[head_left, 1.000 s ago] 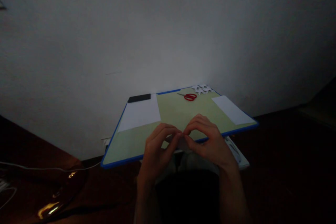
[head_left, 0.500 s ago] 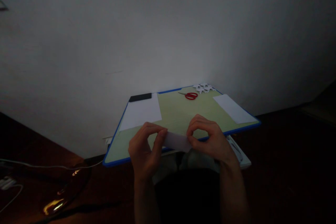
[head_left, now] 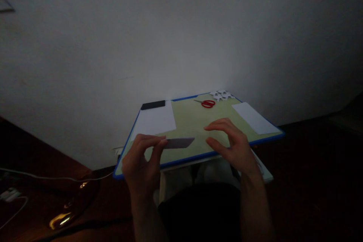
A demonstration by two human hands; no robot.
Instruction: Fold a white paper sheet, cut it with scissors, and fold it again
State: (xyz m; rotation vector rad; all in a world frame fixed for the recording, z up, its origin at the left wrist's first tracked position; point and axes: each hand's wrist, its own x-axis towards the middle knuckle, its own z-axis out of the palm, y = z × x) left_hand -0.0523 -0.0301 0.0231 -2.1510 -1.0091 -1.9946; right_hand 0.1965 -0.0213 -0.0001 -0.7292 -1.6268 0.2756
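Note:
Between thumb and fingers, my left hand (head_left: 143, 162) pinches one end of a small strip of paper (head_left: 180, 143), raised above the near part of the table. The strip's free end points right and looks slanted. My right hand (head_left: 232, 145) is apart from it, thumb and fingers spread with nothing between them. Beyond the hands, red-handled scissors (head_left: 208, 104) lie on the light green tabletop (head_left: 190, 119). A group of small folded white paper pieces (head_left: 222, 95) sits near the back right corner.
On the left of the table a white sheet (head_left: 155, 121) lies with a dark flat object (head_left: 153, 105) on its far edge. Another white sheet (head_left: 253, 118) is at the right. A wall (head_left: 181, 45) rises behind. A white cable (head_left: 56, 177) runs at the lower left.
My right hand has let go of the paper strip and opened. My left hand has moved left with the strip, which is now turned more edge-on.

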